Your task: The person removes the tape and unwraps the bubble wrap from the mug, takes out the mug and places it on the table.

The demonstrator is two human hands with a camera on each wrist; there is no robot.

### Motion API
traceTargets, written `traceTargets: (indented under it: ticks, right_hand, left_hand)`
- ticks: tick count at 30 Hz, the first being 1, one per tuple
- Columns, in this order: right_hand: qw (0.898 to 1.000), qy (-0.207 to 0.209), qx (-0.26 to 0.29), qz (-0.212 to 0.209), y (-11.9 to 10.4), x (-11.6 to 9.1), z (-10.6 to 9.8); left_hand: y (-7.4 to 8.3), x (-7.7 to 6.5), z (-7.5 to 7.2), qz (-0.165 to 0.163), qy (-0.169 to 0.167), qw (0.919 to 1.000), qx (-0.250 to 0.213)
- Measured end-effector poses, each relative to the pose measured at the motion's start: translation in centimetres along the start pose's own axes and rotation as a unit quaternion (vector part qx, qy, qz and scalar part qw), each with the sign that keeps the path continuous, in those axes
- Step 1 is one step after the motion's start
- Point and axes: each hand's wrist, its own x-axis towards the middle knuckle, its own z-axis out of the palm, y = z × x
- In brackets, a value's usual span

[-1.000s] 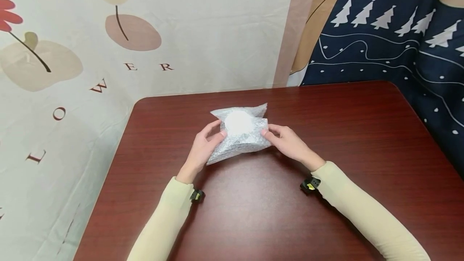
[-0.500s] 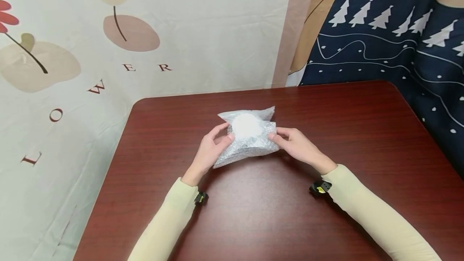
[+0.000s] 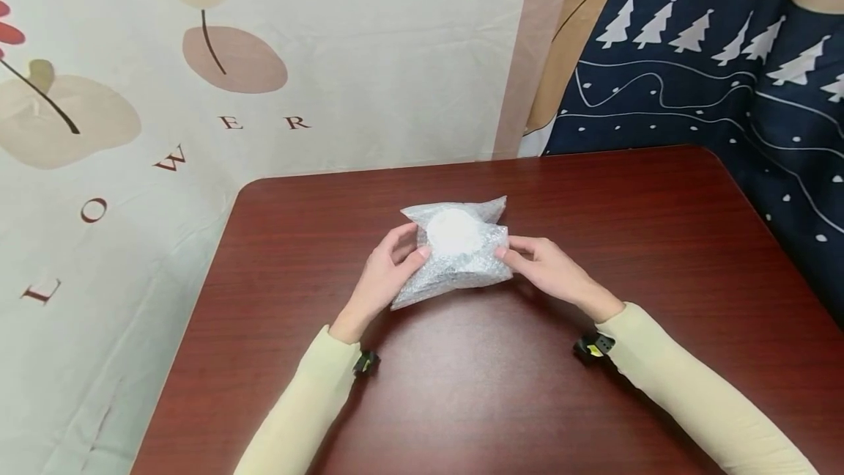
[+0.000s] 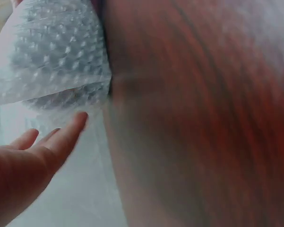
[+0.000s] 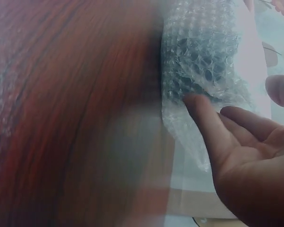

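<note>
A package in clear bubble wrap (image 3: 461,262), with a bright white round patch (image 3: 455,231) on top, lies at the middle of the table. My left hand (image 3: 382,270) holds its left side, thumb on the near top and fingers at the side. On the opposite side my right hand (image 3: 543,266) holds it the same way, thumb on the wrap. A loose flap of bubble wrap (image 4: 42,90) shows above the fingers in the left wrist view. Wrinkled wrap (image 5: 203,52) shows beside the fingers in the right wrist view. What the wrap encloses cannot be made out.
The dark red-brown wooden table (image 3: 422,402) has rounded far corners. Behind it hangs a pale cloth (image 3: 382,57) with flower prints and letters. A navy cloth with white trees (image 3: 659,94) hangs at the right. Small black devices (image 3: 593,347) are worn at both wrists.
Both hands and the package have shifted to the right and slightly nearer to me. The hold on both sides looks the same. The head view has turned slightly.
</note>
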Motion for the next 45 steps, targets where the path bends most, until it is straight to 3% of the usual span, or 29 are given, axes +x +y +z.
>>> traceTargets:
  ticks: [3,6,10,14,18,22,26,34,45]
  right_hand:
    - [1.0,0.02,-0.023,0.005,-0.1,-0.3,-0.1]
    - [0.997,0.051,-0.051,-0.001,-0.2,-0.7,-0.4]
    - [0.99,0.091,-0.101,-0.04,-0.5,-1.1,-0.8]
    - [0.977,0.128,-0.149,-0.084,-0.6,-1.3,-0.8]
    - [0.962,0.157,-0.177,-0.137,-0.8,-1.3,-0.5]
    - [0.95,0.159,-0.177,-0.201,-1.1,-1.2,-0.1]
    - [0.937,0.148,-0.177,-0.264,-1.4,-1.1,0.3]
    - [0.906,0.106,-0.204,-0.354,-1.5,-0.7,1.0]
    - [0.869,0.071,-0.26,-0.414,-1.6,0.3,2.1]
  left_hand:
    - [0.3,-0.4,-0.7,0.027,0.005,0.9992,0.03]
    - [0.6,-0.9,-1.6,0.09,0.01,0.9926,0.081]
    - [0.5,-1.3,-2.7,0.198,0.021,0.9679,0.154]
    - [0.2,-1.4,-3.2,0.284,0.009,0.9395,0.191]
    - [-0.1,-1.2,-3.1,0.348,-0.017,0.9155,0.2]
    - [-0.4,-0.8,-2.9,0.385,-0.052,0.9011,0.192]
    - [-0.5,-0.6,-2.8,0.381,-0.079,0.8989,0.2]
    - [-0.7,-0.6,-3.2,0.312,-0.131,0.9169,0.212]
    - [-1.1,-0.5,-3.3,0.295,-0.147,0.9228,0.199]
